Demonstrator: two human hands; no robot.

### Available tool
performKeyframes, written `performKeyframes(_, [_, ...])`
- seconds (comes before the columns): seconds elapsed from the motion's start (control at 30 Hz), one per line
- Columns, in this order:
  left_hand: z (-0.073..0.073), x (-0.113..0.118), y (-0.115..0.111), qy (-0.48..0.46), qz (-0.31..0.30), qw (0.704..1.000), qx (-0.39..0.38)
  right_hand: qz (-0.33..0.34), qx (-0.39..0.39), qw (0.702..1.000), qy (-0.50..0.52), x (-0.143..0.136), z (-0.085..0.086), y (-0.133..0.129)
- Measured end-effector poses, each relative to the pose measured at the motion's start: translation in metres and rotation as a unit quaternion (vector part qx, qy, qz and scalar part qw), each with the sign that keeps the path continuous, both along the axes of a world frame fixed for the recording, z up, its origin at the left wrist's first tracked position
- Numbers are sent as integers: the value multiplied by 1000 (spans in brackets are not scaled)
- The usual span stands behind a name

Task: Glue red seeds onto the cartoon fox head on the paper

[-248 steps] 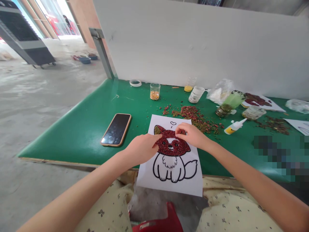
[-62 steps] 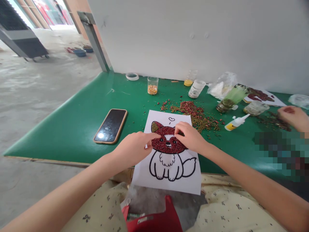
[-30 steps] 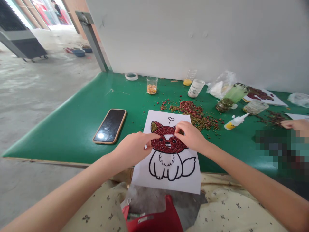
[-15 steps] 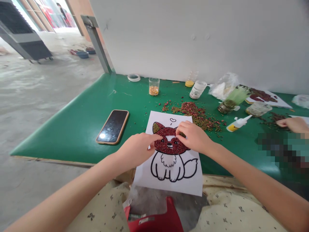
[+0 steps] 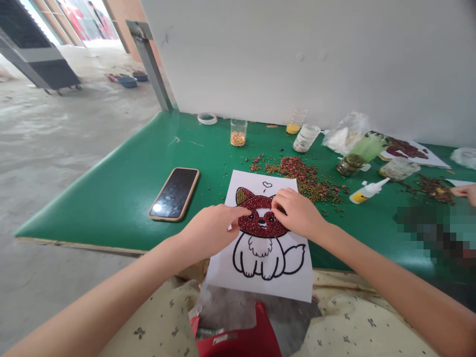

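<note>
A white sheet of paper (image 5: 219,270) with a cartoon fox outline lies in front of me, its lower end jutting past the table edge. Dark red beans (image 5: 256,230) cover the fox's head, and green beans (image 5: 243,196) fill its left ear. The body and tail are bare outline. My left hand (image 5: 213,228) rests at the left of the head, index finger stretched onto the red beans, thumb apart below. Over the right ear is my right hand (image 5: 297,213), its fingers curled together at the head's upper right; anything between the fingertips is hidden.
Loose red and green beans (image 5: 301,171) lie behind the sheet. A phone (image 5: 174,193) is at left, a glue bottle (image 5: 368,191) at right. Behind stand a cup of corn kernels (image 5: 238,136) and a tipped green jar (image 5: 357,156). Another person's hand (image 5: 464,192) is at far right.
My hands stay almost in place on the fox's head. The other person's hand at far right has drawn back to the right, showing more of the dark pile there.
</note>
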State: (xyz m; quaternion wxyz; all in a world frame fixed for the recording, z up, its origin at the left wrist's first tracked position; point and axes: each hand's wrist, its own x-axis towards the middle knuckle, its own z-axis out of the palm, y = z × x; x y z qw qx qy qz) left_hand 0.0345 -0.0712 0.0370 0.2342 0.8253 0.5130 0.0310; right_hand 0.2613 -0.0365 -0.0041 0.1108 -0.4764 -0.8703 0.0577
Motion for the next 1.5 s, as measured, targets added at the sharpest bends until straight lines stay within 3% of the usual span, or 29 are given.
performKeyframes(0.43, [1,-1,0,-1,0,1000,0,-41,-3,999,34,-1,3,1])
performKeyframes(0.5, [2,0,0,0,-2,1000,0,-20,18,998,50,5,6,5])
performKeyframes(0.67, [3,0,0,6,-1,1000,-4,142,59,988,-19,21,9,13])
performKeyframes(0.8, [2,0,0,3,-1,1000,-3,191,71,977,-61,27,4,13])
performKeyframes(0.97, [0,-1,-1,2,-2,1000,-8,211,105,968,-87,27,1,11])
performKeyframes(1.5, [0,-1,0,12,-12,1000,-8,195,106,973,-72,28,2,9])
